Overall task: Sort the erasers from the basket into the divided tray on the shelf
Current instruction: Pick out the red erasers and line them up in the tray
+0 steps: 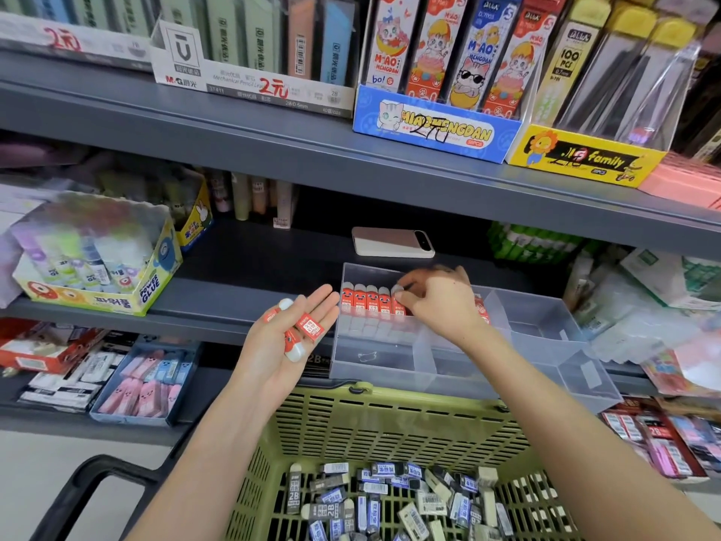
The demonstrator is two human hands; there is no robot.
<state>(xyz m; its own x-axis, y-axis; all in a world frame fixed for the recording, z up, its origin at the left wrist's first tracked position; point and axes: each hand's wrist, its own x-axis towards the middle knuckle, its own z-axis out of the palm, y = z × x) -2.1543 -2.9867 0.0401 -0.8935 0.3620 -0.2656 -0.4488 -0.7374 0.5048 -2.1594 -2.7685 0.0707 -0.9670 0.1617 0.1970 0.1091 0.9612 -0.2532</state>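
Erasers [368,302] upright in tray [540,320] compartment

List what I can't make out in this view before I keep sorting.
All in the head view:
1. The right hand covers the end of the red eraser row in the divided tray, so the row can't be counted.
2. Its fingertips are motion-blurred, so a pinch on an eraser can't be confirmed.
3. The green basket is cut off by the bottom edge.
4. The print on the loose erasers on the left hand is too small to read.
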